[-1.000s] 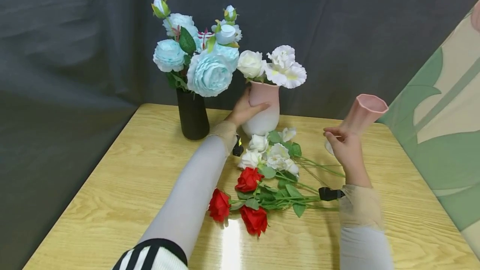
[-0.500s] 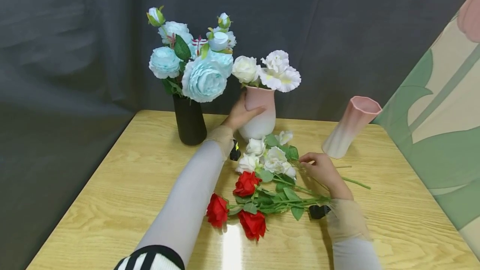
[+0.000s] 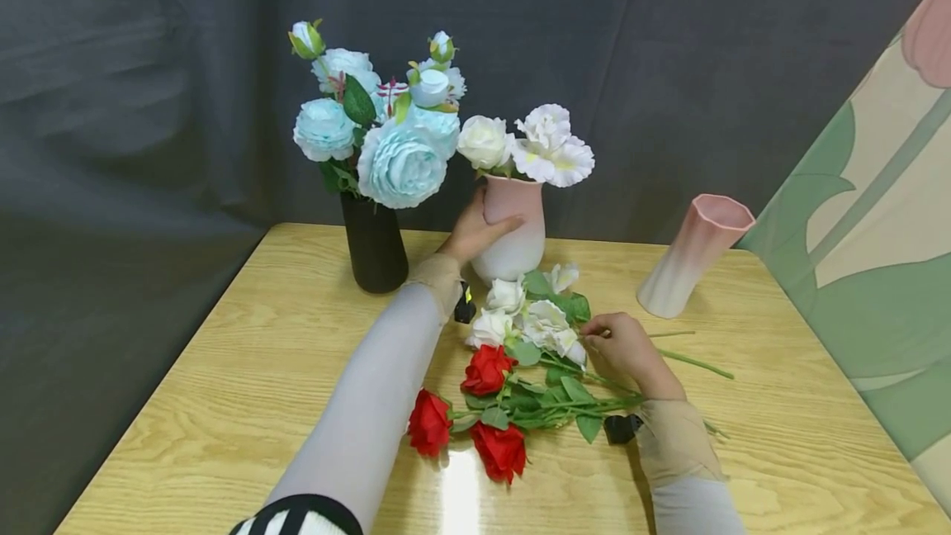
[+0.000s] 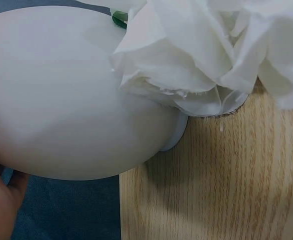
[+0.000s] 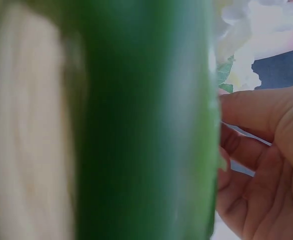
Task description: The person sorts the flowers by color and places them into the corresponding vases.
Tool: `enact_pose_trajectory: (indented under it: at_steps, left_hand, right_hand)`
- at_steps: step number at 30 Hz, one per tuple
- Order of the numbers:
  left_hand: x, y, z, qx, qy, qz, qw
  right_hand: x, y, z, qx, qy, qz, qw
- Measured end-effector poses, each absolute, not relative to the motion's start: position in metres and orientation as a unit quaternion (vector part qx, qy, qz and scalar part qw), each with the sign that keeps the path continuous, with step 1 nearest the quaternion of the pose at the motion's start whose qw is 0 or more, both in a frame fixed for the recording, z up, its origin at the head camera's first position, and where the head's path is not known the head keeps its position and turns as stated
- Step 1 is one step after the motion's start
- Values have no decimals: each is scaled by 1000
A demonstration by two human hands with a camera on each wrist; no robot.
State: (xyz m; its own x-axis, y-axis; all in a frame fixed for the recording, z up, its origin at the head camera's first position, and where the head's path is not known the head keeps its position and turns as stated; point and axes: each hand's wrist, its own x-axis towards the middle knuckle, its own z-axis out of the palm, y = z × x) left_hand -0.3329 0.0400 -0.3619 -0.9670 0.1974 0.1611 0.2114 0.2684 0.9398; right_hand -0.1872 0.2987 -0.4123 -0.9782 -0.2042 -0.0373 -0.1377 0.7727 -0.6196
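Right hand [image 3: 627, 349] has moved from the fluted pink-and-white vase [image 3: 694, 258] to the loose white flowers [image 3: 546, 324]

These flowers lie on the worktop [image 3: 238, 337], just in front of a rounded pink-to-white vase [image 3: 520, 250], stems pointing right. The right hand's fingers are bent beside those stems; a blurred green stem hides the contact in the right wrist view, so I cannot tell whether they pinch one. Well apart from it, the left hand [image 3: 479, 225] is clamped round the rounded vase, which holds a white rose [image 3: 485, 143] and a white iris [image 3: 553, 147]. Red roses [image 3: 499, 448] lie nearer the person, their leaves close to the white flowers' stems.

For good handling, a single stem is best pinched close below its bloom and eased free slowly, so that crowded leaves do not drag neighbours. A firm, gentle left-hand hold should keep the vase upright.
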Motion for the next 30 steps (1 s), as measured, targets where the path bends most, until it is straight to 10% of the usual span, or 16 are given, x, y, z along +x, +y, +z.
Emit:
enact_pose_trajectory:
  at_steps: [30]
  left_hand:
    - [-333, 40, -361, -134, -798, -587, 9]
  right_hand:
    - [-182, 309, -380, -55, 909, -410, -48]
